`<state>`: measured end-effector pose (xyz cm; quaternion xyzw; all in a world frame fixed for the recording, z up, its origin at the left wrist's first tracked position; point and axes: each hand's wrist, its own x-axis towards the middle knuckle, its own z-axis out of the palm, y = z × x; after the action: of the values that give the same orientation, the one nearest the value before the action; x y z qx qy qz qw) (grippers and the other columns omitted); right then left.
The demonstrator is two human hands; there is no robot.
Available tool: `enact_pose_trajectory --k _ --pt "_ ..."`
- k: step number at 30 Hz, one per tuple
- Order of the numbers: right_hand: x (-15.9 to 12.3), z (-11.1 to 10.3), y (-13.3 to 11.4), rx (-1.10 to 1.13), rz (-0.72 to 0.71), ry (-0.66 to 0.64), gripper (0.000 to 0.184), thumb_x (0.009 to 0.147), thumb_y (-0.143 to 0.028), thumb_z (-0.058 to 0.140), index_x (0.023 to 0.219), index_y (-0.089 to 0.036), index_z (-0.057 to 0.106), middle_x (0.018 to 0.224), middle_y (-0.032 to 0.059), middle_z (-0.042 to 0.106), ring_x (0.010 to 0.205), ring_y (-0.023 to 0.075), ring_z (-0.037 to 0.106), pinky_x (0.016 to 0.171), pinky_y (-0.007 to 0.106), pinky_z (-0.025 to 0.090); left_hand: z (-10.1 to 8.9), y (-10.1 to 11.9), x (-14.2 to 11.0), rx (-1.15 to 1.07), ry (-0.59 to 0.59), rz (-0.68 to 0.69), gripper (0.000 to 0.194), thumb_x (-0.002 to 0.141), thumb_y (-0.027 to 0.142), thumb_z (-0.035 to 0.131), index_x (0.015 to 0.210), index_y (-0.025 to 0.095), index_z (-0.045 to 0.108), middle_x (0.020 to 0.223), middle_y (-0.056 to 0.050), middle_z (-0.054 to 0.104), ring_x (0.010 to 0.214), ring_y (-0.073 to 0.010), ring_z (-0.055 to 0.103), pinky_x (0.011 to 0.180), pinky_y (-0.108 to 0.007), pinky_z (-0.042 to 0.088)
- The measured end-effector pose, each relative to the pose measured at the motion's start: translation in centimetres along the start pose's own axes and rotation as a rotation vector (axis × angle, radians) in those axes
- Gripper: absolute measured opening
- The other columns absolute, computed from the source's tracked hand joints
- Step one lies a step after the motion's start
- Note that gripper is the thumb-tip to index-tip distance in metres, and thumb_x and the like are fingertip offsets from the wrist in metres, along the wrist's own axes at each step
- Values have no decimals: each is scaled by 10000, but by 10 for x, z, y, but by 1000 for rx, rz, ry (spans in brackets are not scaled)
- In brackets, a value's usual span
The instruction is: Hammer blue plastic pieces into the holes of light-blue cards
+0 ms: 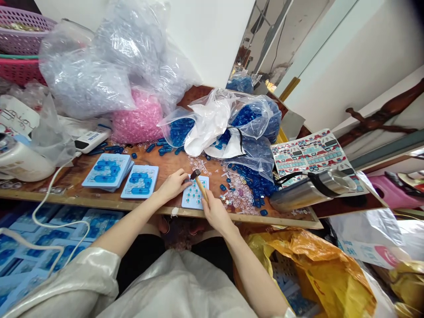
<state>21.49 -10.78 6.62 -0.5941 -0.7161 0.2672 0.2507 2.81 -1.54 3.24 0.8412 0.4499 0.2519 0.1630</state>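
My right hand [214,209] grips the wooden handle of a small hammer [202,189]. The hammer's dark head is over the top edge of a light-blue plastic panel [187,202], which lies flat at the table's front edge. Rows of small white and teal pieces stand on this panel. At its upper left corner is my left hand [175,183], fingers bent together close to the hammer head; whatever they pinch is hidden. To the left lie another light-blue panel [155,176] with clear blue track-like pieces and a small stack of similar panels [86,180].
Blue plastic pieces [243,176] and clear small parts [236,198] are heaped to the right, beside a steel flask [298,194]. Bags of pink pieces [137,117] and blue pieces stand behind. A white cable [46,196] hangs over the front edge; a yellow sack [324,265] is below.
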Motion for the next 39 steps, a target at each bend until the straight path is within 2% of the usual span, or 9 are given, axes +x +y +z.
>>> enact_pose_trajectory --k 2,5,8,14,20,25,29,34,39 --pt "1 1 1 14 18 -8 402 869 -252 368 1251 -151 437 923 98 634 821 205 600 741 289 437 -1 -1 1 -8 -16 -9 231 839 357 483 850 147 578 884 -49 506 775 -141 534 746 -277 435" --pt "-4 -2 7 137 30 101 408 881 -296 364 1268 -180 422 933 64 626 825 172 594 744 260 436 -5 -4 11 -65 -1 -8 275 814 366 516 981 157 581 926 -56 520 839 -155 540 796 -287 436" --pt "-13 -5 19 213 134 188 424 878 -356 373 1252 -164 428 742 29 600 657 151 568 627 242 436 -8 -7 29 -111 29 -2 295 826 330 480 1031 140 575 950 -71 541 875 -159 543 838 -290 427" --pt "-28 -2 38 295 240 182 419 867 -405 389 1202 -163 456 630 -4 523 491 115 468 491 220 386 -11 -10 46 -83 -203 142 235 799 259 469 952 164 622 924 -58 584 890 -169 553 839 -291 423" --pt "-29 0 40 376 229 176 408 854 -404 410 1198 -189 452 607 -17 504 456 106 459 460 218 387 2 -20 59 2 -35 77 250 796 198 435 970 143 606 974 -96 551 926 -191 537 864 -328 425" --pt "-26 2 46 475 237 181 369 848 -412 419 1123 -169 460 616 -23 512 409 79 431 418 199 359 12 -27 81 86 -129 127 170 784 178 448 840 154 607 903 -83 565 858 -181 559 802 -302 448" --pt "-24 3 52 580 221 211 345 845 -444 424 1035 -159 461 619 -38 498 392 55 402 410 183 333 8 -27 74 42 -46 75 204 763 137 418 889 142 577 880 -82 591 837 -184 564 798 -310 446" --pt "-21 2 55 677 244 236 439 839 -452 447 1154 -150 407 610 -53 489 400 45 391 420 168 321 4 -38 54 46 -38 43 343 760 116 378 1042 134 572 998 -98 540 932 -188 531 878 -338 428" --pt "-22 4 55 682 233 239 447 839 -439 443 1181 -154 406 615 -51 497 393 48 404 403 166 313 7 -49 61 99 -6 157 398 770 97 368 1130 136 534 1101 -115 485 1058 -203 459 963 -356 378"
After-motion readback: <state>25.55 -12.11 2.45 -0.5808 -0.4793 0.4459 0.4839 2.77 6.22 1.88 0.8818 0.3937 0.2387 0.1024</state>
